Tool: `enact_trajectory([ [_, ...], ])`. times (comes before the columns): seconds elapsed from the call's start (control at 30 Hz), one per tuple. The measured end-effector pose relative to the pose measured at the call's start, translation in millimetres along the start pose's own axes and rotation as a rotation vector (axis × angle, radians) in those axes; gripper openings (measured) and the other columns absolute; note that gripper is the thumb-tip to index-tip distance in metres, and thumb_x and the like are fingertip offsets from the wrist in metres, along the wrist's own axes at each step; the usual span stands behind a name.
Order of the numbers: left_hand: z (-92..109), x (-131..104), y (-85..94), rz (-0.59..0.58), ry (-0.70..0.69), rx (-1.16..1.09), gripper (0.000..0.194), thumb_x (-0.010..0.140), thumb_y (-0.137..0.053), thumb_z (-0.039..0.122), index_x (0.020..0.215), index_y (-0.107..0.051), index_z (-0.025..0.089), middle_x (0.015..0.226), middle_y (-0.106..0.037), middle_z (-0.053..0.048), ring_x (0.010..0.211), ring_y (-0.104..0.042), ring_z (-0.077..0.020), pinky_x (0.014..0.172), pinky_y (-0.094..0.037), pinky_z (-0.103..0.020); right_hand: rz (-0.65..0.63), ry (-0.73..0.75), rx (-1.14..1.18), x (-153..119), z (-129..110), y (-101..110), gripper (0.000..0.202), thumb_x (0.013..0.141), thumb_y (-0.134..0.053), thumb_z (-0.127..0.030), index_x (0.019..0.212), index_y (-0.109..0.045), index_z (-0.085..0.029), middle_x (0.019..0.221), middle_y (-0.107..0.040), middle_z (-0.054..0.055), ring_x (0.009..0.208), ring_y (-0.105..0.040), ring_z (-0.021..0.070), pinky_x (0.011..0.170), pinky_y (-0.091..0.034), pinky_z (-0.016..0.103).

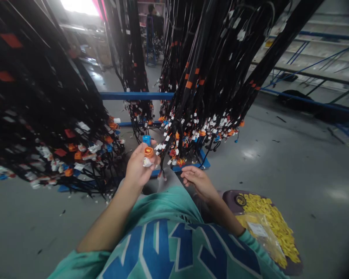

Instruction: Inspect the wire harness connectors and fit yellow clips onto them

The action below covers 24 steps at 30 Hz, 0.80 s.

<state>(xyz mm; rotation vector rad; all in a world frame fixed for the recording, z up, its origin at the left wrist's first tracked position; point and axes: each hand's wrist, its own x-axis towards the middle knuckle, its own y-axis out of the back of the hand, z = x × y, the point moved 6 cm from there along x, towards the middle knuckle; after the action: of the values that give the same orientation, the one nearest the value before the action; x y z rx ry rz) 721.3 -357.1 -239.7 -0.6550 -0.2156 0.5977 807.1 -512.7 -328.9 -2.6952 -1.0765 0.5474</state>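
My left hand [138,164] is closed around a small group of wire connectors at the bottom of the hanging harnesses. An orange connector [148,152] faces up between the fingers, with a blue connector [146,140] above it and a white connector [147,162] below. To the right, my right hand [199,181] is held with its fingers curled and thumb near the fingertips. Whether anything small is pinched there cannot be made out. Just beyond both hands hangs a bundle of black wire harnesses [189,97] ending in white, orange and blue connectors.
Another thick harness bundle [46,97] hangs at the left. A blue metal frame [136,95] runs behind and below the bundles. On my right, a dark stool-like surface [231,197] bears many yellow parts [267,213] and a plastic bag [261,234]. Racks [308,66] stand at the far right.
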Motion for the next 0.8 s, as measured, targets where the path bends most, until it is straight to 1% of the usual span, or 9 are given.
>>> enact_trajectory([
  [0.13,11.4,-1.7,12.7,-0.008,-0.018,-0.031,0.014,0.076,-0.056,0.028,0.081,-0.055,0.015,0.039,-0.047,0.007,0.031,-0.038,-0.0064,0.046,-0.039,-0.021,0.013,-0.012,-0.039,4.7,3.7,3.5,0.031,0.055,-0.073,-0.032,0.079,-0.061,-0.015,0.067,-0.062,0.0,0.051,-0.051,0.007,0.049,-0.038,0.02],
  [0.23,30.2,-5.5,25.2,0.003,-0.082,-0.008,0.013,0.076,-0.056,0.03,0.076,-0.054,0.016,0.04,-0.046,0.007,0.031,-0.038,-0.0062,0.047,-0.039,-0.021,0.032,0.002,-0.074,9.5,-0.2,6.8,0.031,0.055,-0.073,-0.032,0.079,-0.062,-0.015,0.067,-0.062,0.0,0.052,-0.052,0.0069,0.049,-0.039,0.02],
  [0.33,61.6,-12.3,41.1,0.081,-0.182,0.026,0.013,0.08,-0.05,0.029,0.072,-0.054,0.019,0.038,-0.044,0.007,0.031,-0.037,-0.0066,0.048,-0.039,-0.022,0.033,0.029,-0.116,16.5,-11.7,10.4,0.03,0.056,-0.072,-0.031,0.079,-0.062,-0.015,0.067,-0.063,0.001,0.052,-0.052,0.0073,0.049,-0.039,0.02],
  [0.43,98.4,-22.6,55.8,0.197,-0.293,0.024,0.026,0.087,-0.034,0.027,0.076,-0.056,0.019,0.036,-0.041,0.005,0.03,-0.034,-0.0081,0.047,-0.038,-0.022,-0.003,0.058,-0.173,26.5,-31.3,11.8,0.03,0.056,-0.073,-0.031,0.079,-0.062,-0.015,0.067,-0.062,0.0,0.052,-0.052,0.0074,0.049,-0.039,0.021],
  [0.53,129.1,-33.9,62.3,0.284,-0.386,0.012,0.037,0.088,-0.022,0.022,0.073,-0.056,0.018,0.034,-0.038,0.003,0.03,-0.03,-0.0097,0.045,-0.035,-0.023,-0.045,0.103,-0.248,40.2,-56.8,7.7,0.03,0.057,-0.072,-0.033,0.08,-0.061,-0.016,0.069,-0.062,0.0,0.052,-0.052,0.0073,0.05,-0.04,0.021],
  [0.6,144.6,-41.0,62.9,0.342,-0.437,0.013,0.041,0.087,-0.018,0.021,0.069,-0.055,0.017,0.033,-0.037,0.003,0.03,-0.028,-0.01,0.044,-0.034,-0.023,-0.072,0.155,-0.338,51.3,-74.7,0.0,0.029,0.06,-0.069,-0.035,0.081,-0.06,-0.017,0.07,-0.062,0.0,0.054,-0.052,0.0084,0.051,-0.041,0.022],
  [0.67,157.3,-47.3,60.9,0.38,-0.473,0.02,0.046,0.089,-0.015,0.022,0.068,-0.055,0.017,0.032,-0.036,0.003,0.03,-0.028,-0.0097,0.044,-0.034,-0.022,-0.091,0.274,-0.498,62.6,-94.0,-12.6,0.026,0.067,-0.063,-0.034,0.086,-0.06,-0.017,0.074,-0.061,0.001,0.06,-0.054,0.011,0.057,-0.044,0.026],
  [0.7,163.3,-50.4,59.0,0.388,-0.488,0.025,0.047,0.089,-0.013,0.022,0.068,-0.055,0.017,0.032,-0.036,0.003,0.03,-0.029,-0.0096,0.044,-0.034,-0.022,-0.086,0.366,-0.614,67.4,-104.3,-20.8,0.026,0.069,-0.06,-0.031,0.091,-0.059,-0.017,0.078,-0.062,0.003,0.065,-0.056,0.0127,0.061,-0.046,0.028],
  [0.8,181.3,-61.6,50.6,0.385,-0.534,0.033,0.048,0.089,-0.012,0.021,0.068,-0.055,0.016,0.032,-0.036,0.002,0.029,-0.03,-0.0094,0.042,-0.035,-0.022,0.022,0.757,-1.019,73.3,-136.4,-52.0,0.042,0.072,-0.054,-0.018,0.114,-0.051,-0.016,0.105,-0.059,0.011,0.09,-0.057,0.0205,0.082,-0.046,0.04],
])
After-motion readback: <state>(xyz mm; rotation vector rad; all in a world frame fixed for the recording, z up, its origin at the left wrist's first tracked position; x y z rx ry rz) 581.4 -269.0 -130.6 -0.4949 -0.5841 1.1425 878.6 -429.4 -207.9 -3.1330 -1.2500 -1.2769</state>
